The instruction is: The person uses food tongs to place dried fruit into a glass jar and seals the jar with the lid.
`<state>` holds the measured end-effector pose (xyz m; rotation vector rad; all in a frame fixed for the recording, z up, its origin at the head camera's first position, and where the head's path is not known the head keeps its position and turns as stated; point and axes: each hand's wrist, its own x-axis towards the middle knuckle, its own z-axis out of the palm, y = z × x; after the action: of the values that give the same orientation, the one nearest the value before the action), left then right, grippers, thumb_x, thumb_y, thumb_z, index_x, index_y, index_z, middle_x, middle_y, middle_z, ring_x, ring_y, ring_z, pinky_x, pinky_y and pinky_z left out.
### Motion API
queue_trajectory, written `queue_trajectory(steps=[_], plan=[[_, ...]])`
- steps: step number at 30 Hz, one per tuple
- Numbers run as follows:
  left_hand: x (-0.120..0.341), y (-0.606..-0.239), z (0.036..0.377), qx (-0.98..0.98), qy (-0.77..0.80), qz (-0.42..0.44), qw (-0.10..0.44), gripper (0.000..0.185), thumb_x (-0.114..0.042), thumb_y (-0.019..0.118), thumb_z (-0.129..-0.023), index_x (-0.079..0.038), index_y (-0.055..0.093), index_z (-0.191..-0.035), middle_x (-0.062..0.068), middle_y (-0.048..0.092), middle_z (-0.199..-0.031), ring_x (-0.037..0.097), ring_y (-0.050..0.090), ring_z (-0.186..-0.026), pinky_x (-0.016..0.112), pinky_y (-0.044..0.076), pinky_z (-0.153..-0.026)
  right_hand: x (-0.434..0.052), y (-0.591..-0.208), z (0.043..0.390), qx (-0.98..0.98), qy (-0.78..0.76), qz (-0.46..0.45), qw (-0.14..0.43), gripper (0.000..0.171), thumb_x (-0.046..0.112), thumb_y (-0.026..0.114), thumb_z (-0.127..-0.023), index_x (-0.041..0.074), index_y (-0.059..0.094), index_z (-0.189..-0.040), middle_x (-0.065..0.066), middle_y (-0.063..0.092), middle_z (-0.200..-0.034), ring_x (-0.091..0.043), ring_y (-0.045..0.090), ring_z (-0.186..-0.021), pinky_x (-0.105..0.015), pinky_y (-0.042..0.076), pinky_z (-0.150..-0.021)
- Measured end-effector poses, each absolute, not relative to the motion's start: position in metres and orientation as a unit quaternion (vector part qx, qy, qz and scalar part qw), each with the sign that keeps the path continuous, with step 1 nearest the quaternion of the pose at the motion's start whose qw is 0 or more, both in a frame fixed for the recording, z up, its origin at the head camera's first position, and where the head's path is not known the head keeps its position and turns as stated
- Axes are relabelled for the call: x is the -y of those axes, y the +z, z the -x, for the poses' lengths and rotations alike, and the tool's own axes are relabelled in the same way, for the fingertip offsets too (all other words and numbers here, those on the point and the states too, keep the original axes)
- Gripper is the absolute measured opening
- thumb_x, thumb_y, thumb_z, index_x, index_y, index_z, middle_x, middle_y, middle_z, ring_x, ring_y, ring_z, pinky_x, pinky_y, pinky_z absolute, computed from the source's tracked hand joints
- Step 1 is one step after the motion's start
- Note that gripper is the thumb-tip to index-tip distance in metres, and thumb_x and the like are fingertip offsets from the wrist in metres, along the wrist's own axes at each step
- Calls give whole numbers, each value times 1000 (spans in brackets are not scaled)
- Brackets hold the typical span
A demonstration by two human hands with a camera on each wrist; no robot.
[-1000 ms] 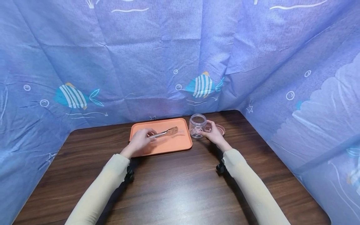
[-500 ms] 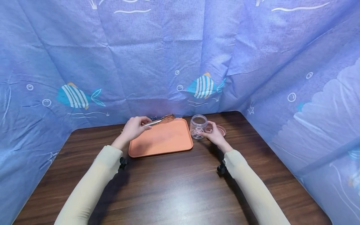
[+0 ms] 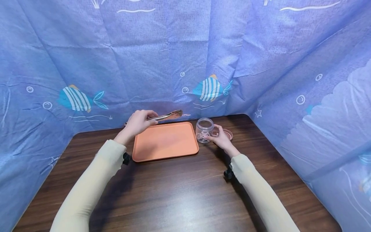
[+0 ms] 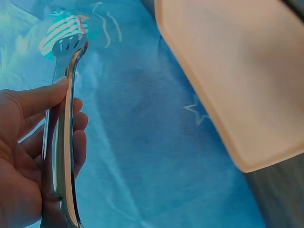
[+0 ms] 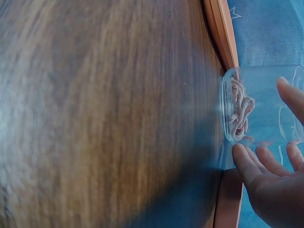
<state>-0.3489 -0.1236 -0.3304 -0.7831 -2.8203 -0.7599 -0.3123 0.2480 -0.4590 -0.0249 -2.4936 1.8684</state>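
Observation:
My left hand (image 3: 139, 122) grips a pair of metal tongs (image 3: 166, 116), raised over the tray's back edge with the tips pointing right. In the left wrist view the thumb presses one arm of the tongs (image 4: 61, 137) and the fingers wrap behind; the slotted tips lie close together. A small pale patch (image 3: 186, 115) shows just past the tips in the head view. My right hand (image 3: 221, 138) holds a clear jar (image 3: 204, 124) from its right side, thumb and fingers around the wall. Pale pinkish strips (image 5: 241, 111) lie at the bottom of the uncovered jar.
An orange tray (image 3: 166, 141) lies at the back of the dark wooden table (image 3: 179, 190), left of the jar. A pink-rimmed lid (image 3: 229, 133) lies behind my right hand. The blue fish-print curtain (image 3: 150, 71) hangs right behind the table's back edge.
My left hand has lifted the tongs from low over the tray up and back, beyond its far edge. My right hand stays at the jar.

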Motion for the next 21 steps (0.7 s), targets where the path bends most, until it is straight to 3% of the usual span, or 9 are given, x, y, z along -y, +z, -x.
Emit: queue_trajectory(steps=[5, 11, 21], plan=[[112, -315, 352, 930, -229, 281, 65, 27, -22, 73, -95, -13, 73, -121, 8, 74, -106, 24, 69, -85, 46, 54, -76, -250, -469, 318, 808, 589, 8, 26, 82, 13, 75, -92, 2, 22, -152, -29, 43, -146, -42, 46, -134, -48, 41, -107], [92, -301, 356, 928, -184, 317, 68, 25, -22, 72, -95, -13, 73, -119, 7, 74, -106, 25, 69, -88, 48, 54, -79, -249, -462, 313, 811, 585, 12, 16, 81, 12, 74, -93, 1, 21, -153, -30, 43, -146, -42, 45, -135, -48, 42, -106], [55, -293, 357, 924, -98, 358, 92, 21, -20, 72, -95, -15, 74, -115, 4, 74, -100, 25, 68, -87, 46, 55, -72, -248, -469, 318, 809, 586, 15, 32, 81, 10, 76, -91, 1, 23, -152, -28, 45, -145, -41, 48, -133, -48, 40, -109]])
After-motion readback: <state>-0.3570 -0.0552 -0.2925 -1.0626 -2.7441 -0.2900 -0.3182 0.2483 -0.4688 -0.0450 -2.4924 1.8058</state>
